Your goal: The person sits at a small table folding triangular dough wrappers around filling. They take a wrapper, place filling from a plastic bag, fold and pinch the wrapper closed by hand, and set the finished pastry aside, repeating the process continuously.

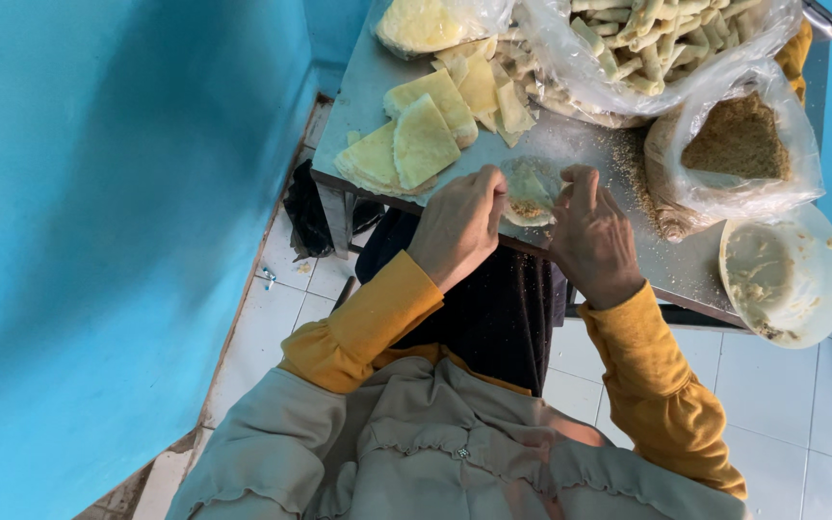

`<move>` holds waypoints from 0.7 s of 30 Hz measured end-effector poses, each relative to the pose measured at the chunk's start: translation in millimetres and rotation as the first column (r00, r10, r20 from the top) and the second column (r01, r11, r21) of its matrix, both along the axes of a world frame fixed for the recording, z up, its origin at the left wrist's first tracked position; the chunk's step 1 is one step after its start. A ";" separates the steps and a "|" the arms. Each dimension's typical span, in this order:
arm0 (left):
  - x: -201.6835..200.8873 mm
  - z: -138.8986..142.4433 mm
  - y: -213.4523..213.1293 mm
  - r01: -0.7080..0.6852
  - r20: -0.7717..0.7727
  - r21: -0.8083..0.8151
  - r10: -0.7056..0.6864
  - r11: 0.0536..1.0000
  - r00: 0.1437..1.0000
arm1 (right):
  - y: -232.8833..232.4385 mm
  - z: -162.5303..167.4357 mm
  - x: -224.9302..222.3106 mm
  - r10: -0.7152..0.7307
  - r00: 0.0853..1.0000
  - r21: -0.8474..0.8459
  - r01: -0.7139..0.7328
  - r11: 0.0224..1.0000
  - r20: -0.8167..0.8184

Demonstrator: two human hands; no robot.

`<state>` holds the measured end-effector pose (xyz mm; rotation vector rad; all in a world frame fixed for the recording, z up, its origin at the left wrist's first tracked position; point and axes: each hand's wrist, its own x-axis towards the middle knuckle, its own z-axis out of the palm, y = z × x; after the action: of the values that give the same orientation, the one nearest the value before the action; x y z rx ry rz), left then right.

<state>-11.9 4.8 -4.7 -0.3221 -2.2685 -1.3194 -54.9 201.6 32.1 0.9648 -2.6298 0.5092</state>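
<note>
Both hands, left (459, 223) and right (589, 236), pinch one filled wrapper (530, 195) at the near edge of the bench (363, 82), its fold apparently unfinished. Completed work appears as a full bag of rolls (652, 43). Remaining: flat wrappers (421, 140), bagged crumbs (739, 144), bowl (787, 274).

One head camera looks steeply down, close over the metal table (570, 144) edge.

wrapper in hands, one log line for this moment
left hand on wrapper | right hand on wrapper | filling inside | on table edge
</note>
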 end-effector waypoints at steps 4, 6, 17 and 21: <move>6.5 2.7 5.7 0.036 0.027 0.059 -0.038 0.998 0.999 | 0.7 8.6 -0.9 0.059 0.996 -0.016 -0.058 0.998 0.065; 10.2 3.3 7.7 0.059 0.021 0.084 -0.061 0.995 0.998 | 1.7 11.9 -0.6 0.068 0.980 -0.083 -0.053 0.995 0.187; 14.9 3.8 9.3 0.097 0.013 -0.064 -0.097 0.993 0.995 | 4.3 9.8 -3.0 0.088 0.951 -0.169 -0.038 0.985 0.296; 12.7 -0.3 9.7 0.091 -0.009 -0.087 -0.092 0.992 0.996 | 5.4 4.8 -3.0 -0.026 0.949 -0.106 0.062 0.992 0.314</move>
<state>0.8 14.5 -5.1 -0.4682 -2.3285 -1.2621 -57.9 207.0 36.9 0.8471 -2.8507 0.8554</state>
